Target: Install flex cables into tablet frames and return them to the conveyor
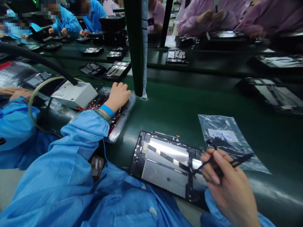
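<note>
An opened tablet back [165,164] with silver shielding and black ribbon strips lies on the green belt in front of me. My right hand [224,183] is closed on black tweezers [208,162] whose tips touch the tablet's right side. My left hand [119,94] reaches out to the left, fingers curled over a tray of small red and black parts [118,121] wrapped in clear plastic. A blue wrist strap [107,110] circles that wrist.
A clear anti-static bag [224,138] lies right of the tablet. A white box [74,94] with a thick black hose stands left of the tray. A green post [134,47] rises behind it. More tablets line the far belts, with other workers in blue and pink.
</note>
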`<state>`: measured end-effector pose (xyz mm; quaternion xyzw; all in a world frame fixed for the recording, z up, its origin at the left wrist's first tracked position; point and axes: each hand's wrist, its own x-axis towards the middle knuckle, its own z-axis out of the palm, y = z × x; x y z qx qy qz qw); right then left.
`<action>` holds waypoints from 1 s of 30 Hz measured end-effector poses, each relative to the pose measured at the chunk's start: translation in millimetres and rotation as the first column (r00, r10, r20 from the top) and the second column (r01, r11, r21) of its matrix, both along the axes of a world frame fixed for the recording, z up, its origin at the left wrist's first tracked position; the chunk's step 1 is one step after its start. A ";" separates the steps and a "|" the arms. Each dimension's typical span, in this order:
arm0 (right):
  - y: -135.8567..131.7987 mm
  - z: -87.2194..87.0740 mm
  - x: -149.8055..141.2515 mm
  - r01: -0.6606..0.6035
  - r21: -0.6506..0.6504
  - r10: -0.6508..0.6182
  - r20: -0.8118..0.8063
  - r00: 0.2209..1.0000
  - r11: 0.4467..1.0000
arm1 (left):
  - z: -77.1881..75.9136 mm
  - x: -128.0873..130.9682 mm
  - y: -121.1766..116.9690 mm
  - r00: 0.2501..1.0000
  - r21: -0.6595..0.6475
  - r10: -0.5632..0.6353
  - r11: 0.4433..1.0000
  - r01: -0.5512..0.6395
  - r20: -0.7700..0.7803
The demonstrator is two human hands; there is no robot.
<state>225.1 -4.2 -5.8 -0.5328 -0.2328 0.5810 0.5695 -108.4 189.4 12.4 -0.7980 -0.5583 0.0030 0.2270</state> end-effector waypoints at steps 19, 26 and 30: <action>21.4 -45.8 10.1 -0.703 0.349 -0.435 0.898 0.062 0.620 | -30.4 80.5 -120.0 0.710 -0.319 -0.515 0.652 0.688 0.480; 21.6 -54.7 2.4 -0.800 0.168 -0.459 0.876 -0.147 0.576 | -61.2 104.7 -120.3 0.615 -0.184 -0.538 0.647 0.740 0.576; 20.5 -54.8 3.6 -0.795 0.165 -0.450 0.881 -0.147 0.583 | -61.7 105.6 -120.3 0.607 -0.159 -0.529 0.663 0.732 0.593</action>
